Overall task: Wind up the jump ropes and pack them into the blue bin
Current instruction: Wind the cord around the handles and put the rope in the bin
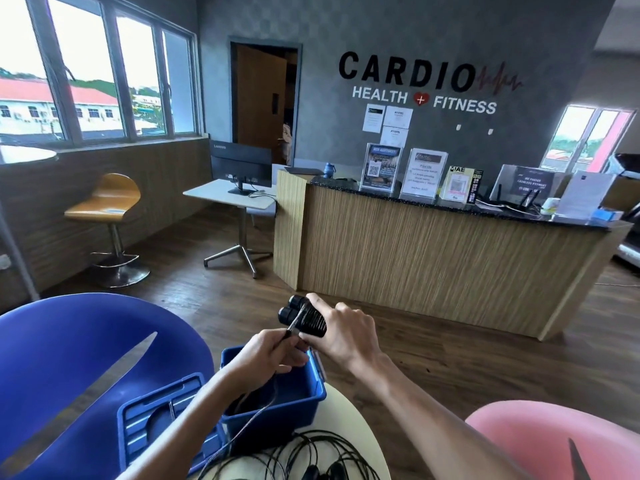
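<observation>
Two black ribbed jump-rope handles point(302, 318), side by side w/ thin black cord point(296, 319) wound round them, sit clenched in right hand point(341, 336) above open blue plastic bin point(277, 407). Left hand point(268, 356) pinches the cord just beside handles. More black rope point(311, 455) lies tangled on round white table point(360, 431); blue lid point(162, 420) left of bin.

Both bare forearms reach forward and converge in front of the body. The right hand point(341, 329) is raised higher, back of the hand up, fingers curled closed in a grip. The left hand point(266, 356) sits just below and beside it, thumb and fingers pinched together, wrist slightly bent
</observation>
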Motion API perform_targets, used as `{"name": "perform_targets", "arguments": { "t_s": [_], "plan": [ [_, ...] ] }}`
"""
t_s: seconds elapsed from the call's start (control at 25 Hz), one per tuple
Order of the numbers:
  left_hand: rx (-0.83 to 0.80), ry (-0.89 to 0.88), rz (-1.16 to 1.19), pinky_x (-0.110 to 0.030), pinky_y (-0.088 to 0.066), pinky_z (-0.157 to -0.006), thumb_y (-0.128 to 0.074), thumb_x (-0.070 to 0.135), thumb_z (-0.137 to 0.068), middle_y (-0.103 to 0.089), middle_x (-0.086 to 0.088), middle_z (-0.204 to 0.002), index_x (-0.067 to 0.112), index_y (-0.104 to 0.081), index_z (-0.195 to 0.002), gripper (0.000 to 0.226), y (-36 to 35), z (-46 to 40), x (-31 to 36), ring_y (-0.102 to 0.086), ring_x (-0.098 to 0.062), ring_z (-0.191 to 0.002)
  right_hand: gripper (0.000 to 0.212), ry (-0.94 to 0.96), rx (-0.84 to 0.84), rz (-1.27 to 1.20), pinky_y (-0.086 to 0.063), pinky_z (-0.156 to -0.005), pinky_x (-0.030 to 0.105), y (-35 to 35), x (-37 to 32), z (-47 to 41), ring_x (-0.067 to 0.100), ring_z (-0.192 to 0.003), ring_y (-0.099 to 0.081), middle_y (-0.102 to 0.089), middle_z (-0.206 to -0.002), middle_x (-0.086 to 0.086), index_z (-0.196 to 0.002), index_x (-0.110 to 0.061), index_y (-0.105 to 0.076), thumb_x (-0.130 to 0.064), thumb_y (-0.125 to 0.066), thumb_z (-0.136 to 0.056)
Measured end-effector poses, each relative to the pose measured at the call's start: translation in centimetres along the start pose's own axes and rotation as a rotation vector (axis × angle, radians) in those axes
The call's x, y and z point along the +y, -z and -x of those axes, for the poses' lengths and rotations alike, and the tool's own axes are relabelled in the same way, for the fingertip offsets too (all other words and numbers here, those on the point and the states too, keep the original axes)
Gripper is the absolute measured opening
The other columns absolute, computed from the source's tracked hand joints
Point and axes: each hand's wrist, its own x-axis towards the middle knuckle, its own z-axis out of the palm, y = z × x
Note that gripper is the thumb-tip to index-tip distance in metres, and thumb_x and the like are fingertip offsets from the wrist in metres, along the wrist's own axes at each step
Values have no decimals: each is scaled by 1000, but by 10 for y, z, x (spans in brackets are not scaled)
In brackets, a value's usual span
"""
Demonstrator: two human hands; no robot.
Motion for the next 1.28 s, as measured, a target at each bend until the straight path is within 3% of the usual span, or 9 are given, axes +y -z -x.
{"name": "perform_targets", "arguments": {
  "t_s": [0.08,0.16,0.24,0.36,0.64,0.84,0.96,1.08,1.28],
  "plan": [
    [71,-44,55,-34,-57,-55,-38,20,-104,-72,-19,-83,3,-60,-99,29,-8,2,-3,-70,-27,-62,80,-1,6,-21,-53,-82,37,0,0,-3,30,-100,-69,-68,-112,8,-153,-46,-28,-74,-57,-83],
    [144,-105,25,-23,-34,-37,-38,18,-105,-64,-10,-57,6,-61,-95,28,-16,5,-4,-47,-17,-36,81,3,4,-31,-53,-83,38,-1,1,-6,30,-101,-69,-68,-113,8,-153,-45,-29,-74,-58,-83],
    [210,-119,11,-22,-27,-37,-39,25,-104,-45,1,-43,7,-63,-88,33,-20,2,-4,-33,-12,-35,83,-3,-16,-36,-52,-85,38,-3,4,-8,31,-104,-69,-69,-115,9,-154,-43,-30,-74,-57,-82],
    [234,-13,131,-20,-25,-38,-32,41,-103,-35,6,-47,8,-57,-78,48,-19,-6,0,-29,-9,-41,83,-31,-34,-37,-51,-86,39,-5,7,-11,31,-107,-67,-69,-118,9,-154,-39,-32,-72,-58,-82],
    [176,-18,165,-19,-23,-35,-36,32,-104,-37,5,-44,12,-49,-76,36,-29,-8,10,-26,-8,-37,71,-73,-65,-88,-51,-80,38,-11,9,-18,33,-103,-69,-74,-108,8,-132,-29,-51,-75,-57,-79],
    [23,-87,78,-27,-38,-43,-32,26,-105,-51,-5,-47,6,-47,-82,34,-18,-10,-8,-35,-15,-37,65,-68,-116,-227,-50,-83,36,3,14,-16,28,-104,-68,-74,-109,2,-125,-34,-58,-74,-65,-75],
    [55,-238,-149,-32,-46,-57,-36,28,-104,-64,-5,-60,8,-50,-79,34,-10,-7,-20,-51,-16,-47,61,-45,-124,-311,-51,-83,34,19,11,-11,23,-101,-68,-74,-106,-4,-124,-37,-60,-71,-68,-74],
    [184,-434,-474,-27,-49,-70,-37,43,-101,-68,13,-75,18,-63,-84,39,3,-7,-29,-62,-4,-66,57,45,-148,-370,-47,-77,32,41,9,-7,16,-93,-67,-72,-96,-11,-119,-40,-60,-69,-72,-72],
    [251,-937,-936,-22,-38,-63,-38,41,-101,-63,3,-72,22,-59,-84,33,36,-20,-24,-55,-18,-64,59,200,-263,-399,-50,-85,32,59,11,2,6,-88,-63,-69,-90,-18,-116,-45,-57,-76,-71,-68]
  ]
}}
